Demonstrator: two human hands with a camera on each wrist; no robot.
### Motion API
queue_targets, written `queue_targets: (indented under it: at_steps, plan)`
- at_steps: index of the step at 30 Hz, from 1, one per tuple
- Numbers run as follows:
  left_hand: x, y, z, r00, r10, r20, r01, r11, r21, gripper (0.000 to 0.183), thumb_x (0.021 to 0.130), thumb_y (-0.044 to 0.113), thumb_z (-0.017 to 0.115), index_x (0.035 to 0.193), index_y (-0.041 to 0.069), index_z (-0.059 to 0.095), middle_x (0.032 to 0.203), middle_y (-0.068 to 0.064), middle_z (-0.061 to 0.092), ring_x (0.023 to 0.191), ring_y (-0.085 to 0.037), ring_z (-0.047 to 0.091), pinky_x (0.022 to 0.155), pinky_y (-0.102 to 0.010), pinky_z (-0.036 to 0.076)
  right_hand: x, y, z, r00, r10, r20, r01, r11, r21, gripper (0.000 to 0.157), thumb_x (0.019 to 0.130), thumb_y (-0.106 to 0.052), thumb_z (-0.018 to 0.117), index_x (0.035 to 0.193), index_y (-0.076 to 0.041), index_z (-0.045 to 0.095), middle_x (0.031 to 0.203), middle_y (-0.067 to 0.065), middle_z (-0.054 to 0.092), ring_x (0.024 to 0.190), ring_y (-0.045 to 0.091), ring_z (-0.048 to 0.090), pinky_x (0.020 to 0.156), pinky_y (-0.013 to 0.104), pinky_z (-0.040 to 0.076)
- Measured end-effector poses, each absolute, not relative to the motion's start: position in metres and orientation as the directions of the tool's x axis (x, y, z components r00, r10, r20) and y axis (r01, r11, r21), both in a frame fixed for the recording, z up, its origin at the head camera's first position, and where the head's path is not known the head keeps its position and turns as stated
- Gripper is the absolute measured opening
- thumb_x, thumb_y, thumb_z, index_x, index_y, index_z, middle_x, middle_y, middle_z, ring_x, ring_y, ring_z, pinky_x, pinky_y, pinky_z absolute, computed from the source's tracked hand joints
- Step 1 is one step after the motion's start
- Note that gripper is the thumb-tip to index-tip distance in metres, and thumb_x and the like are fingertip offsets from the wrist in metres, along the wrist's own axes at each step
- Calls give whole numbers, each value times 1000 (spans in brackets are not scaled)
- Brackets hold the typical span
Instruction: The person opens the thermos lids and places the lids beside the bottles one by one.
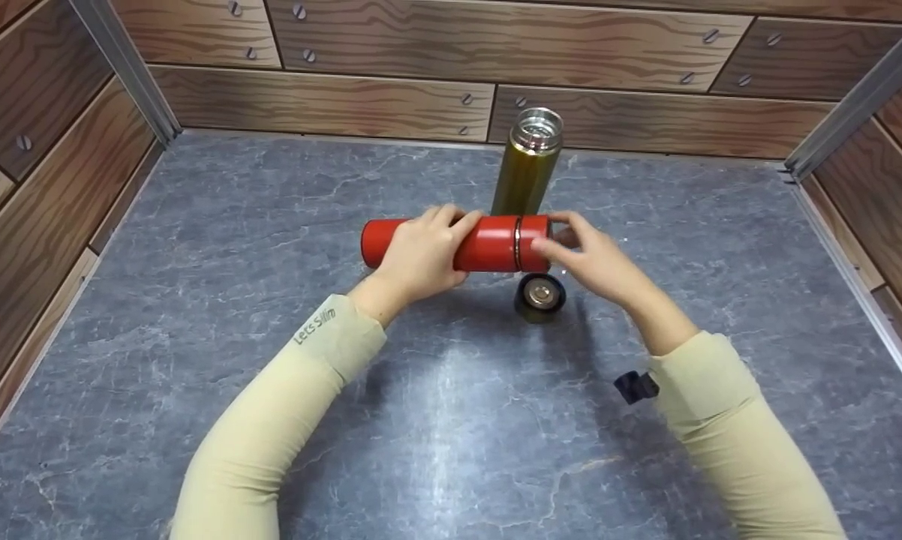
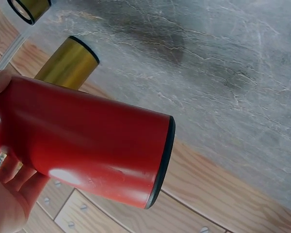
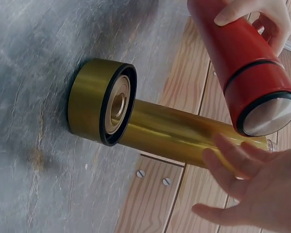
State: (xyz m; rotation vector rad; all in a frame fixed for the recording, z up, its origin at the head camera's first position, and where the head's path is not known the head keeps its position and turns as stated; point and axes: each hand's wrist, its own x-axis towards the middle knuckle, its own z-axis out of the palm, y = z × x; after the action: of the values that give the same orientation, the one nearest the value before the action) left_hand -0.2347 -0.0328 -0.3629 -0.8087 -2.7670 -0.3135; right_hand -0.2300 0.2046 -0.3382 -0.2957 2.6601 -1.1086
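My left hand (image 1: 425,255) grips a red thermos flask (image 1: 492,244) round its body and holds it sideways above the table. Its red cap (image 3: 257,87), with a silvery disc on the end, is on the flask and faces right. Close to that cap is my right hand (image 1: 605,262); the right wrist view shows its fingers spread and apart from the cap. A gold flask (image 1: 526,176) stands upright behind, its steel mouth uncovered and its lower part hidden by the red one. In front sits the gold lid (image 3: 89,99), inner side up.
The grey marbled tabletop (image 1: 271,225) is bounded by wood-patterned panels (image 1: 346,101) at the back and both sides. Metal corner posts (image 1: 132,75) stand at the back. A small black piece (image 1: 631,386) is attached by the right sleeve cuff.
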Motion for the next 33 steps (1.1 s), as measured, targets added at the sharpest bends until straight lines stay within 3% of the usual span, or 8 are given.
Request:
queue_targets:
  at_steps: [3, 11, 19, 26, 29, 33]
  plan:
    - [-235, -33, -363, -820, 497, 283, 549, 824, 142, 73, 72, 30, 76, 137, 14, 46, 120, -9, 57, 108, -27, 56, 83, -43, 52, -230, 203, -338, -954, -253, -162, -61, 690, -721, 66, 91, -52, 48, 135, -3, 41, 124, 22, 56, 116, 33, 52, 101, 51, 39]
    - [-236, -35, -364, -818, 499, 288, 547, 828, 121, 73, 72, 30, 77, 137, 14, 47, 118, -8, 58, 108, -26, 56, 82, -43, 53, -231, 202, -340, -945, -316, -83, -150, 646, -749, 63, 83, -36, 68, 133, -8, 41, 127, 18, 53, 122, 32, 46, 102, 53, 36]
    - [-237, -35, -363, -815, 496, 300, 549, 826, 126, 71, 73, 30, 76, 136, 14, 47, 120, -9, 58, 108, -26, 56, 82, -43, 53, -232, 198, -339, -957, -249, -146, -61, 668, -742, 61, 93, -50, 45, 132, -3, 43, 127, 21, 54, 120, 32, 49, 104, 50, 36]
    - [-237, -37, -363, -818, 495, 294, 546, 829, 121, 71, 73, 30, 76, 136, 14, 48, 121, -9, 58, 110, -26, 56, 85, -43, 52, -232, 199, -338, -946, -313, -80, -145, 631, -762, 61, 84, -33, 66, 133, -5, 42, 128, 18, 52, 121, 32, 45, 104, 53, 33]
    - [-237, -38, -365, -818, 494, 295, 545, 829, 124, 72, 72, 30, 77, 136, 13, 48, 120, -9, 58, 110, -26, 56, 85, -43, 52, -233, 199, -339, -946, -311, -88, -141, 642, -754, 66, 85, -39, 65, 137, -8, 39, 132, 18, 50, 125, 33, 44, 105, 54, 32]
    - [-237, -38, -365, -817, 494, 298, 546, 828, 126, 72, 72, 30, 77, 136, 13, 48, 121, -9, 58, 109, -27, 56, 85, -43, 52, -234, 199, -341, -957, -254, -137, -68, 661, -747, 66, 90, -48, 53, 138, -6, 39, 128, 21, 54, 121, 32, 49, 104, 51, 36]
